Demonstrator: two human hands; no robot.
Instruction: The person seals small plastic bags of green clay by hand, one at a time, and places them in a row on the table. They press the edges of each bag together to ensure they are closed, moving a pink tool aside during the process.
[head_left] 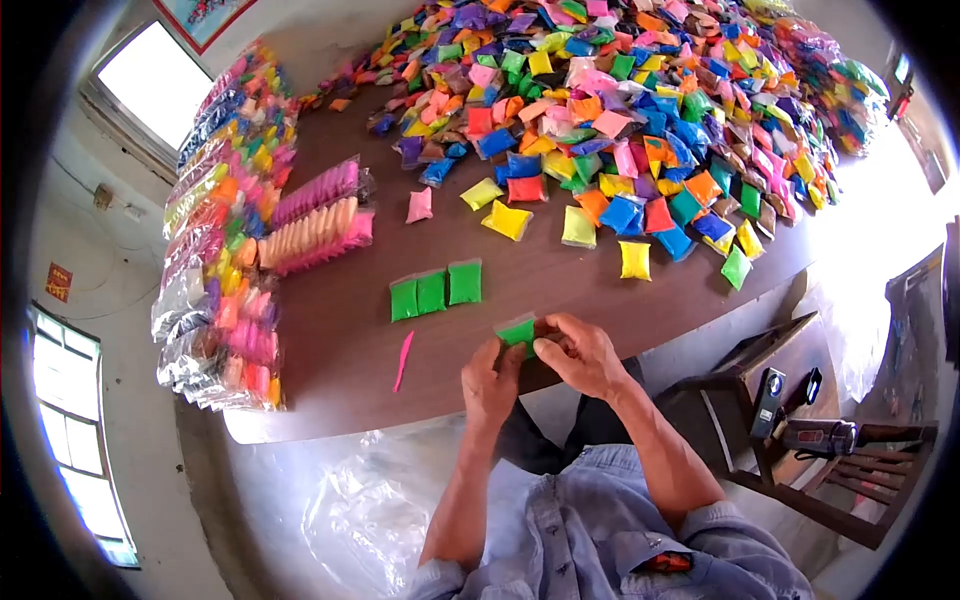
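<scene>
Between my two hands, just over the table's near edge, is a small green packet [517, 333] in clear plastic. My left hand [490, 382] pinches its left side with thumb and fingers. On the other side, my right hand [583, 358] grips the packet's right edge, partly covering it. Three similar green packets lie in a row on the table, the nearest to my hands being the right-hand green packet [465, 283]. A thin pink plastic strip [403, 361] lies to the left of my hands.
A large heap of colourful packets [620, 120] covers the far side of the brown table [340, 345]. Bagged, sorted packets [225, 250] are stacked along the left edge. To the right stands a wooden stool [740, 400] with a flask [820, 436] near it. Clear plastic sheeting [360, 500] lies below.
</scene>
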